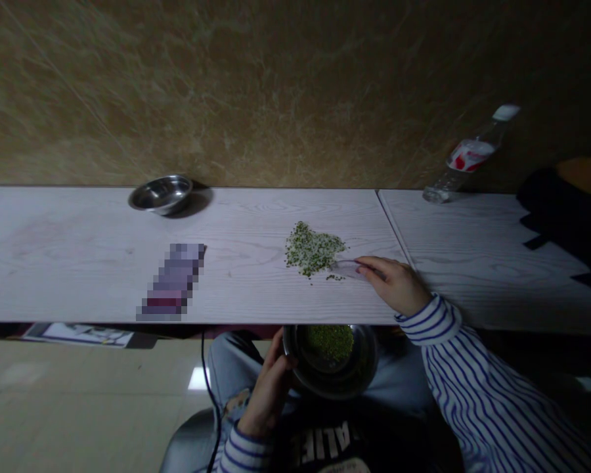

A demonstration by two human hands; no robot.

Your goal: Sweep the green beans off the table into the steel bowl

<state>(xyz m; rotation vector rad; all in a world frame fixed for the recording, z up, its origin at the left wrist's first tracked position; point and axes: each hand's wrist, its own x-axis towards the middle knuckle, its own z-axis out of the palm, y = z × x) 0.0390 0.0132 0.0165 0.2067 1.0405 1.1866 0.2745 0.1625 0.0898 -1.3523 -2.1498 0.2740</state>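
A heap of small green and white beans (312,249) lies on the pale wooden table (79,263). My right hand (393,282) rests on the table just right of the heap, fingers closed on a small clear flat piece (347,269) whose edge touches the beans. Below the table's front edge, my left hand (268,387) grips the rim of a steel bowl (332,361) held over my lap. Green beans (331,341) lie in that bowl.
A second, empty-looking steel bowl (161,194) stands at the back by the wall. A blurred-out flat object (174,281) lies left of centre. A plastic water bottle (467,157) leans against the wall at right, near dark and orange cloth (566,210).
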